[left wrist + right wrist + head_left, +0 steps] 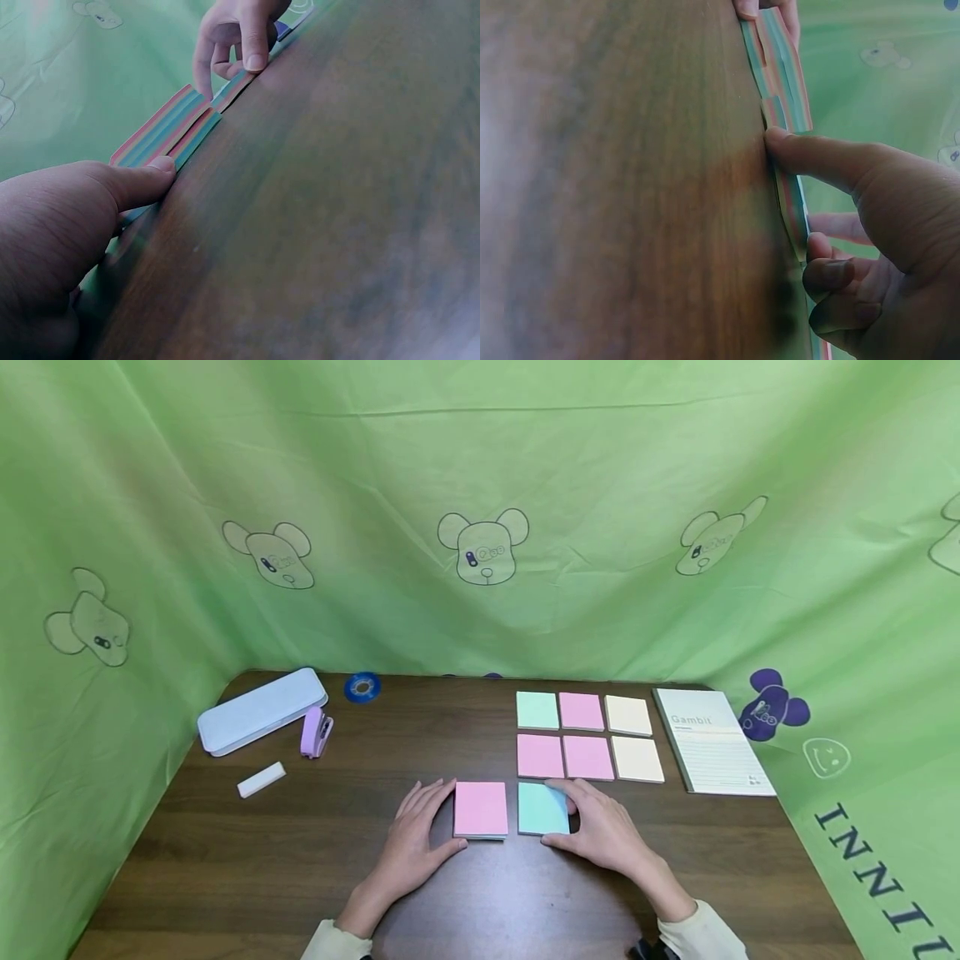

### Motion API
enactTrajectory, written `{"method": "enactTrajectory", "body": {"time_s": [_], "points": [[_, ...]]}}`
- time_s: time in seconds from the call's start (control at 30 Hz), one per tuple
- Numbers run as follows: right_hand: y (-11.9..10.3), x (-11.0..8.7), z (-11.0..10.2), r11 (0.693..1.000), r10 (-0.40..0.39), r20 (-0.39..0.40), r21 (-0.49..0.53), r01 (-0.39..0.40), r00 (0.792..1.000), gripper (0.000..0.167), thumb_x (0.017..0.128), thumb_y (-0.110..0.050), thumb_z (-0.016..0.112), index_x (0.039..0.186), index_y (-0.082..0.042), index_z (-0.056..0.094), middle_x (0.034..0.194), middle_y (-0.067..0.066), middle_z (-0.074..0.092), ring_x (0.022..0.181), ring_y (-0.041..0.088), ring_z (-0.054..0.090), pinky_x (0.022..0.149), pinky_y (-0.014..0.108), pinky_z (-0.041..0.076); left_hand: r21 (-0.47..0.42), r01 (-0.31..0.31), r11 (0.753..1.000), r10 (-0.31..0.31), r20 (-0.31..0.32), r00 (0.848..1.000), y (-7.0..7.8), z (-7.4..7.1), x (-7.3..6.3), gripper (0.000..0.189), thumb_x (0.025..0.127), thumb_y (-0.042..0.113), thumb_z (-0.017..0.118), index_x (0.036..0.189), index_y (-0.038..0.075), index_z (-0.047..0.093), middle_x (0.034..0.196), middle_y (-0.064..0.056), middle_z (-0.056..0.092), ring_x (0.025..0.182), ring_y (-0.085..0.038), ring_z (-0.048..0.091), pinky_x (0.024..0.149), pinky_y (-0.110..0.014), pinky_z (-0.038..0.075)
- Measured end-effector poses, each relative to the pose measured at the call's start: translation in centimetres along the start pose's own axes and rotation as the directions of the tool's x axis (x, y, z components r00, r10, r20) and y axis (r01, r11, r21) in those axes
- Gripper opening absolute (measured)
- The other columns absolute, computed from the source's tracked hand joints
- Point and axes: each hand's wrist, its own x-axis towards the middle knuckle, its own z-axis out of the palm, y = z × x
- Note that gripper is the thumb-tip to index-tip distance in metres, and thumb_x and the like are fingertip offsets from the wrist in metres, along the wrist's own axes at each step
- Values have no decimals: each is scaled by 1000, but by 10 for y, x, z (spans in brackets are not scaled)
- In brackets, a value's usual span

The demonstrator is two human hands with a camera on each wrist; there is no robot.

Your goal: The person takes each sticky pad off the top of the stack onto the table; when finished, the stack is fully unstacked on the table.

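In the head view a pink-topped stack of sticky note pads (481,808) sits on the table before the person. The left hand (411,843) grips it at its left side, thumb by the near corner and fingers at the far one. To its right, across a small gap, lies a light blue sticky note pad (542,810). The right hand (606,833) pinches that pad between thumb and index finger from its right side. Seen from the left wrist, the stack's edge (169,127) has coloured layers, with the left thumb (146,184) against it.
Behind the blue pad, two rows of pads hold mint (537,710), pink (588,757) and cream (638,760) ones. A notebook (712,742) lies at right. On the left are a pale case (262,710), purple stapler (316,732), white eraser (261,779) and blue tape roll (362,697).
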Motion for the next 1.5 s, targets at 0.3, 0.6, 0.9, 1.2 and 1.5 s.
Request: {"method": "enactTrajectory", "body": {"time_s": [0.3,0.6,0.9,1.2,1.5], "points": [[0,0,-3,1000,8,7,8,-8,1000,79,76,-39,103,144,-14,71,93,-11,54,79,4,49,63,25,42,-1,14,1000,-14,8,1000,-1,0,-1,88,89,28,95,163,5,53,160,-18,60,152,-39,52,135,-61,26],[-4,0,-1,1000,4,-16,4,-4,1000,82,73,-38,105,144,-15,72,92,-11,53,75,2,46,59,23,40,-11,46,999,-46,24,999,0,0,-1,87,90,27,95,165,7,53,162,-17,59,154,-38,50,135,-62,25],[-17,3,2,998,-41,-43,44,43,998,81,76,-38,104,147,-16,71,90,-13,51,72,2,42,59,21,38,-19,29,999,-28,15,999,-1,0,-1,86,91,28,94,164,6,53,161,-18,60,153,-39,51,135,-62,25],[-44,17,17,987,-122,-28,100,124,992,81,78,-42,103,147,-16,70,89,-12,53,70,-1,39,59,20,37,-11,7,1000,-7,6,1000,-2,-1,-1,88,90,28,94,164,4,53,160,-19,60,152,-40,52,134,-63,26],[-60,30,30,990,-109,25,99,106,994,93,76,-46,103,153,-11,65,91,-9,55,72,2,44,59,22,40,5,7,1000,-7,5,1000,-1,0,0,87,90,27,94,164,6,53,160,-18,61,152,-39,52,134,-64,28]]}}
